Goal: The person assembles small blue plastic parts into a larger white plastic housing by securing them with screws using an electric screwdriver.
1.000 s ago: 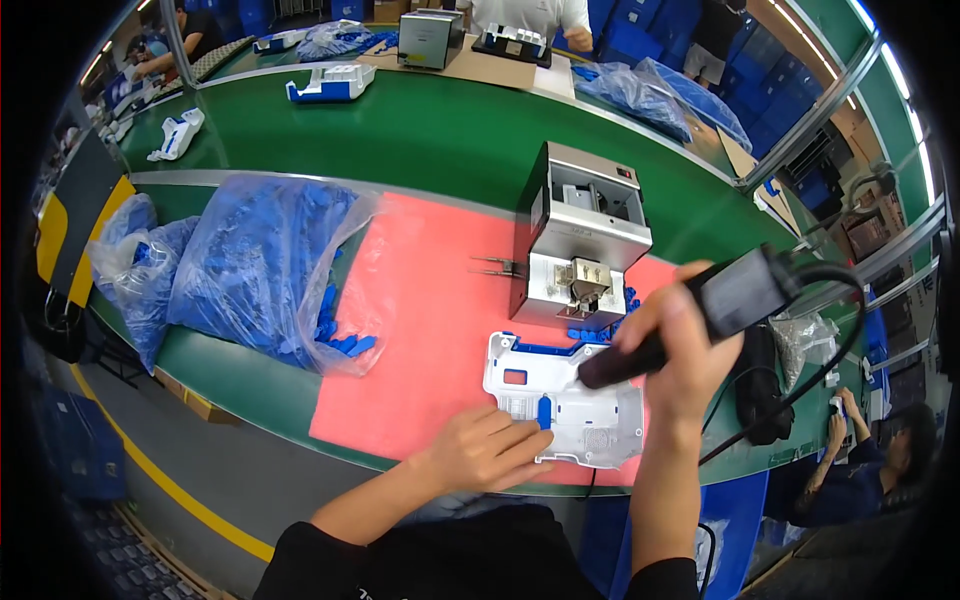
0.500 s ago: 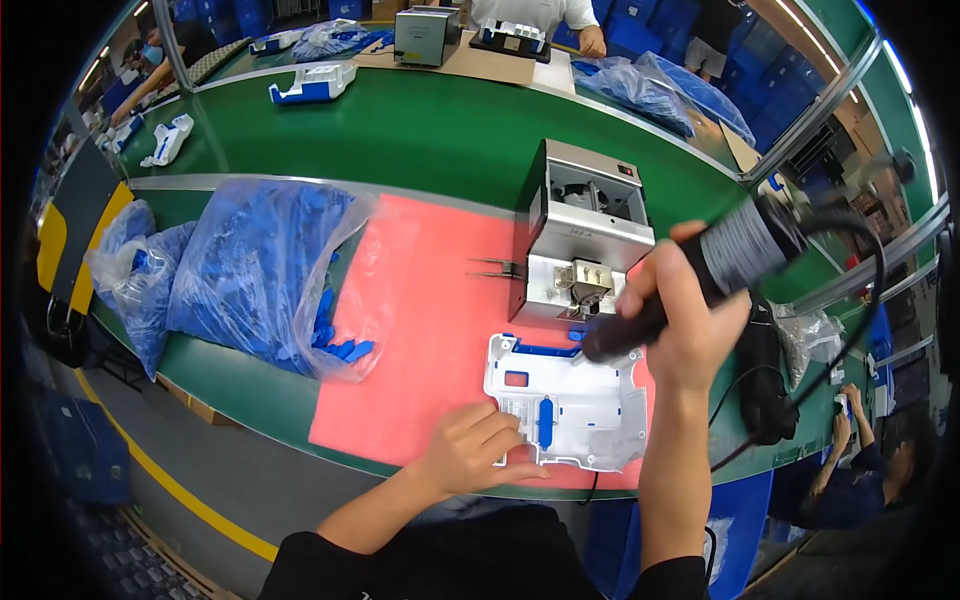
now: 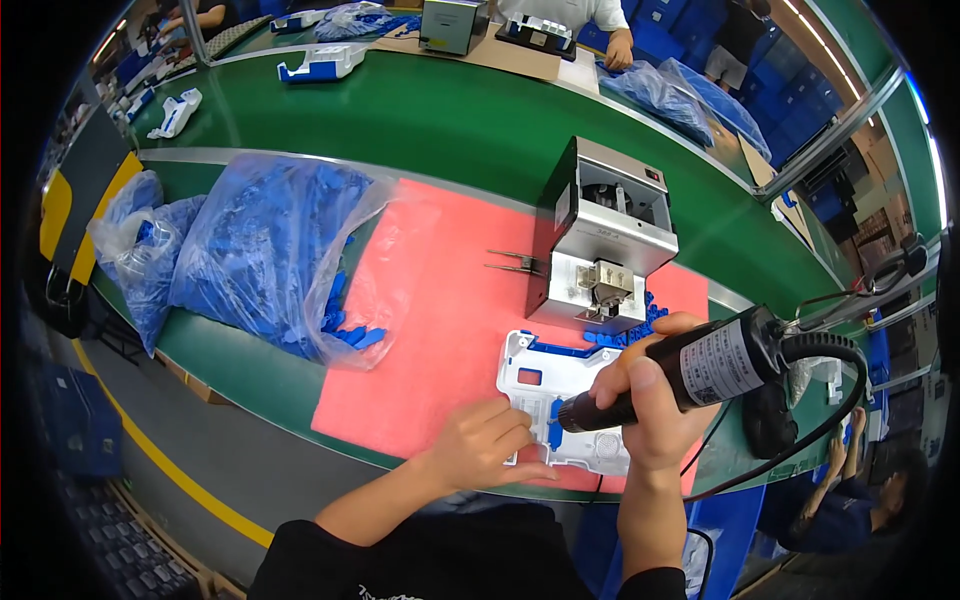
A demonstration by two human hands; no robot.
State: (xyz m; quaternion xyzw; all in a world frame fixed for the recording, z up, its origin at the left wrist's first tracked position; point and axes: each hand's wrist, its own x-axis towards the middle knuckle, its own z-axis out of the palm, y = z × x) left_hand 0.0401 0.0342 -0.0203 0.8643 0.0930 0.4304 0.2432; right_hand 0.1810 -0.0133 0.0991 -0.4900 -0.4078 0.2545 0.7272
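Note:
A white plastic housing (image 3: 585, 372) with blue trim lies hollow side up near the front edge of a pink foam mat (image 3: 440, 270). At its left side, my left hand (image 3: 485, 442) is closed on the edge with fingers curled. My right hand (image 3: 655, 410) grips a black electric screwdriver (image 3: 720, 365), tilted with its nose down to the left. The nose is over the housing, beside a small blue strip (image 3: 555, 422) set in it. Whether the tip touches a screw cannot be seen. Part of the housing is hidden behind the screwdriver and right hand.
Behind the housing stands a metal screw feeder (image 3: 610, 240), with tweezers (image 3: 515, 262) at its left and small blue parts (image 3: 650, 322) by its base. A clear bag of blue pieces (image 3: 260, 250) lies left. The screwdriver's cable (image 3: 845, 420) loops right. A co-worker's hand (image 3: 619, 50) is across the table.
My right hand has brought the screwdriver down and toward me, its nose moving from the housing's far edge to the blue strip. My left hand stays at the housing. The view has shifted slightly.

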